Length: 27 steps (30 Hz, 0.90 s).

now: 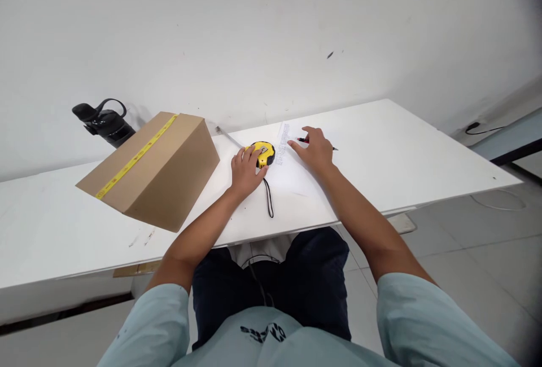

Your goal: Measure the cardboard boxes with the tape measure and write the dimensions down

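My left hand (245, 174) is closed over a yellow and black tape measure (266, 154), fingers on its top and thumb along its near side. A short length of metal blade (231, 138) sticks out to the upper left, and a black wrist strap (269, 197) trails towards me. My right hand (315, 151) rests over the right part of a white sheet of paper (285, 178) with handwriting on it. Thumb and fingers are apart there, and a dark pen with a red part (302, 140) lies beneath them, its middle hidden by the hand.
To the left, a closed cardboard box (169, 169) with yellow printed tape stands on the white table (381, 152). Behind it is a black bottle (110, 125) with a carrying loop. The wall (254, 34) borders the table's far edge, and my legs are under its near edge.
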Each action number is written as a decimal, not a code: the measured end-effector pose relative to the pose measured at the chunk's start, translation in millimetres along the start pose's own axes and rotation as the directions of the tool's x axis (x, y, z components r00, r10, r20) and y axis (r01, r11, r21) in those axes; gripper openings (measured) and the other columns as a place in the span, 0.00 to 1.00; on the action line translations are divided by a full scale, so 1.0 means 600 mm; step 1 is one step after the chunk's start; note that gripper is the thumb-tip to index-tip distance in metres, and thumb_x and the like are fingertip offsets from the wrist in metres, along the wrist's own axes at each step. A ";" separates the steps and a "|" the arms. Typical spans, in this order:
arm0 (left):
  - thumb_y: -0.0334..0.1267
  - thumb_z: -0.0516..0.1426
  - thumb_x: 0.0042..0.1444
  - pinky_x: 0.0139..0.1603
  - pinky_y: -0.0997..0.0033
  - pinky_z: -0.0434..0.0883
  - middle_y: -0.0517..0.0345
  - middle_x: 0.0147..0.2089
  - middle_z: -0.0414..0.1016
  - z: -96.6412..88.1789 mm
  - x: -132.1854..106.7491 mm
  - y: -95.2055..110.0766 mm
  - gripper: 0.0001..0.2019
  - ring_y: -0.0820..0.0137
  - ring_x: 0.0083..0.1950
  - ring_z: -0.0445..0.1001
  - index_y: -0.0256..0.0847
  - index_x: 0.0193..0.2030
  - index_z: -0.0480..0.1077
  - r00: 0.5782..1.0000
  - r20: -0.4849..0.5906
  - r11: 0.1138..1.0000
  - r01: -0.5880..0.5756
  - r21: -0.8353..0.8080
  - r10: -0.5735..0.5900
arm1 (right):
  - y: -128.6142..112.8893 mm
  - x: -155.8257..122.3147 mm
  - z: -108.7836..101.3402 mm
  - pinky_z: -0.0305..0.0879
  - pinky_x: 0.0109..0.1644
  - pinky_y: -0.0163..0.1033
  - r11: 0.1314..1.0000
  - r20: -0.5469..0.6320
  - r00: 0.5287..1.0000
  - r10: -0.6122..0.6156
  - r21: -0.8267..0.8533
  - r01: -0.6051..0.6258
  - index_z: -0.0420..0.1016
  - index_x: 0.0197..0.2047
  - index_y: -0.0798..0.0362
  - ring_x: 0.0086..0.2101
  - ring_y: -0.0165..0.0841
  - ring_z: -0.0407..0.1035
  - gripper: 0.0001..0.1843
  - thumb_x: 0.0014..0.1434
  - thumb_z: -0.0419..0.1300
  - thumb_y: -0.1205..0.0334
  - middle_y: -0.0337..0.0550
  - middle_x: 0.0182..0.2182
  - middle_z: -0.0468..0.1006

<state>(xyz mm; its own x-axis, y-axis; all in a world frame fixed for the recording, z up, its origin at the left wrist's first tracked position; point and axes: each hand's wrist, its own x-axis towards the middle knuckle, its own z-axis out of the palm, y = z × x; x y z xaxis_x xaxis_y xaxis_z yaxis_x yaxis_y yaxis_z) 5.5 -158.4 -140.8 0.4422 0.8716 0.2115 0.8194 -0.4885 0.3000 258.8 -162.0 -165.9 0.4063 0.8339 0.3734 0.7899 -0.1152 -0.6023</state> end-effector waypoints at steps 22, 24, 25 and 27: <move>0.55 0.59 0.71 0.85 0.36 0.51 0.49 0.84 0.60 -0.001 0.000 -0.005 0.29 0.48 0.86 0.53 0.49 0.75 0.69 0.998 -0.011 0.990 0.058 0.127 -0.057 | -0.050 -0.049 0.033 0.63 0.38 0.41 0.714 0.180 0.976 0.125 0.666 -0.214 0.69 0.37 0.45 0.28 0.31 0.63 0.29 0.55 0.70 0.29 0.32 0.23 0.68; 0.54 0.60 0.71 0.85 0.38 0.51 0.48 0.83 0.61 0.000 0.001 -0.005 0.30 0.48 0.86 0.54 0.48 0.76 0.68 0.999 -0.011 0.991 0.051 0.120 -0.050 | -0.049 -0.047 0.035 0.61 0.36 0.42 0.726 0.244 0.965 0.095 0.646 -0.234 0.71 0.38 0.46 0.26 0.32 0.62 0.27 0.60 0.64 0.28 0.33 0.20 0.68; 0.54 0.60 0.70 0.85 0.38 0.51 0.48 0.83 0.61 0.001 0.001 -0.005 0.31 0.48 0.86 0.54 0.47 0.76 0.68 0.999 -0.014 0.992 0.048 0.118 -0.047 | -0.049 -0.046 0.035 0.61 0.36 0.42 0.731 0.272 0.959 0.077 0.639 -0.240 0.73 0.37 0.46 0.25 0.33 0.62 0.29 0.62 0.60 0.27 0.35 0.20 0.69; 0.53 0.60 0.70 0.85 0.39 0.52 0.47 0.83 0.61 0.002 0.002 -0.006 0.31 0.48 0.86 0.54 0.46 0.76 0.68 0.999 -0.021 0.992 0.043 0.116 -0.041 | -0.052 -0.046 0.035 0.62 0.36 0.44 0.743 0.307 0.950 0.057 0.622 -0.245 0.75 0.33 0.48 0.25 0.34 0.63 0.35 0.64 0.54 0.22 0.38 0.19 0.69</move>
<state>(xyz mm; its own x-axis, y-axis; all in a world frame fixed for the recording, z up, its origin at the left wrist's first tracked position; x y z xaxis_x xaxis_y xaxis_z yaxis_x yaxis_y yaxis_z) 3.4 -155.7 -142.8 0.4004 0.8899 0.2184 0.8745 -0.4423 0.1989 213.5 -170.1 -171.9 0.2900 0.9514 0.1040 0.2017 0.0455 -0.9784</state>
